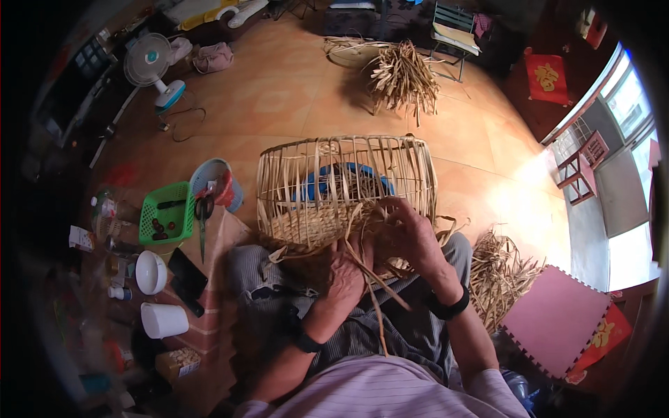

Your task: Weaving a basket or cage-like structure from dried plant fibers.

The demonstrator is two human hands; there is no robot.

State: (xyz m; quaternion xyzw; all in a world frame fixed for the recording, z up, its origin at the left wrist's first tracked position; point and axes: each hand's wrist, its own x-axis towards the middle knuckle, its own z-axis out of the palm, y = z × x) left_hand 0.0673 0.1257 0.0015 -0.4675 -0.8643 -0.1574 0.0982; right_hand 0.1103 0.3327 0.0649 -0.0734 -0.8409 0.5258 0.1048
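While the person sits with a half-woven basket (346, 182) on the lap, both hands work at its near rim. The left hand (346, 277) is closed on a few loose strips (376, 285) that hang down over the knees. The right hand (406, 230) lies just beside it, fingers curled around the strips where they meet the woven band; the two hands are almost touching. Each wrist has a dark band.

The basket lies on its side, its open ribs pointing away, and something blue shows inside it.

To the left, a low worktop (223, 237) carries scissors (203, 216), a dark phone (187, 273), a white bowl (150, 272), a white cup (164, 320) and a green crate (167, 212). To the right, on the floor, lie a heap of strips (498, 275) and a pink foam mat (555, 318).

Farther away, on the orange floor, there is another bundle of strips (403, 78), and a small fan (155, 66) stands at the far left.
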